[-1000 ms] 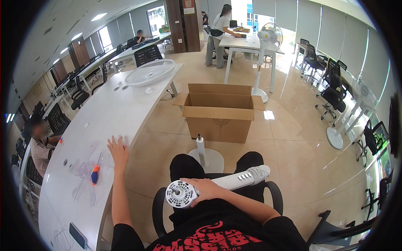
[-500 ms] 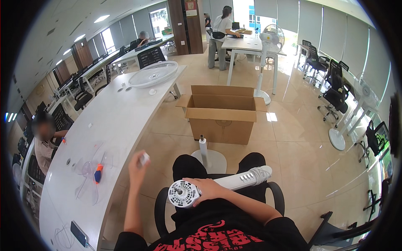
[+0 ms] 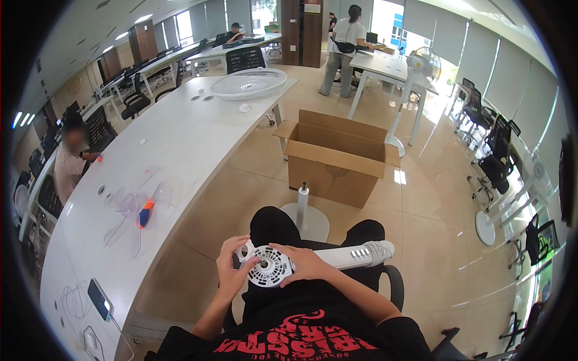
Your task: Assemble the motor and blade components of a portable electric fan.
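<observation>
A white fan head (image 3: 270, 274) with a round slotted motor cover lies across my lap. Its white control column (image 3: 343, 257) stretches right, with a row of buttons and a cord (image 3: 380, 251) bundled at the end. My right hand (image 3: 306, 265) grips the motor housing from the right. My left hand (image 3: 232, 268) is closed on a small white ring-shaped piece (image 3: 243, 249) at the left edge of the motor cover, with the thumb over the cover near its centre. The fingers partly hide this piece, so I cannot tell whether it is a nut.
Before my knees stands a white fan base (image 3: 313, 225) with a short pole, and behind it an open cardboard box (image 3: 337, 177). The white table (image 3: 198, 150) at left holds clear fan blades (image 3: 129, 204), a blue-orange screwdriver (image 3: 145, 213), a phone (image 3: 100, 299) and a fan grille (image 3: 250, 83).
My left hand has come from above the table edge to the motor cover, bringing the small white piece. My right hand stays on the housing. The view has shifted a little left.
</observation>
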Demonstrator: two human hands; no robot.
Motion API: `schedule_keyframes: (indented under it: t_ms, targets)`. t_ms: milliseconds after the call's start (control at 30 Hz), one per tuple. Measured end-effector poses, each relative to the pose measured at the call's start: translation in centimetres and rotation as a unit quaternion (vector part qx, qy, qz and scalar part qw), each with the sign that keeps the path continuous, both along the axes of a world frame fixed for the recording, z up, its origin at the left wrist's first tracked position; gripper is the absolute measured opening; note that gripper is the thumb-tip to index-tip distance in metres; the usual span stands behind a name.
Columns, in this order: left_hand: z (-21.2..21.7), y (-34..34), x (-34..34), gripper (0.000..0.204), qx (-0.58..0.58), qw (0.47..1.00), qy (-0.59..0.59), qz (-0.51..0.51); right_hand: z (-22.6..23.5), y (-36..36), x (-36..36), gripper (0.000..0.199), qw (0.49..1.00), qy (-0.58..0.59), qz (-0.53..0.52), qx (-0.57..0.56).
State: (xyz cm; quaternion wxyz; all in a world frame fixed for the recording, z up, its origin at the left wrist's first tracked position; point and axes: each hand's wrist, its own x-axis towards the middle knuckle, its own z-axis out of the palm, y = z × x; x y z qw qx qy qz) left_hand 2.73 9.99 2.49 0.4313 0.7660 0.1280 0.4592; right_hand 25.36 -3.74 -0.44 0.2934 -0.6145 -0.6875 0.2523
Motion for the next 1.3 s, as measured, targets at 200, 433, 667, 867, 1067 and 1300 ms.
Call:
schedule_keyframes:
  t_ms: [200,433,667,867,1067,1300]
  targets:
    - [2.5,-3.3,-0.9,0.059,0.034,0.991,0.130,0.019,-0.3,0.4,0.0,0.131,1.000,0.008,0.029,-0.007]
    - [1.3,-6.4,-1.4,0.078,0.000,0.989,0.130,0.065,1.1,0.9,-0.5,0.128,0.993,0.033,0.113,-0.008]
    - [-3.0,-8.8,-5.4,0.104,-0.050,0.978,0.161,0.121,0.1,2.5,-2.2,0.098,0.959,0.055,0.243,0.136]
    - [-2.7,-12.6,-6.6,0.116,-0.119,0.978,0.084,0.150,0.0,2.1,-3.9,0.071,0.932,0.023,0.302,0.198]
    - [-2.1,-16.1,-7.3,0.121,-0.194,0.972,0.036,0.125,0.9,0.3,-4.8,0.055,0.923,0.035,0.351,0.151]
    - [3.1,-14.9,-16.0,0.066,-0.018,0.888,0.075,0.454,3.6,-2.7,-4.8,0.051,0.914,0.054,0.381,0.133]
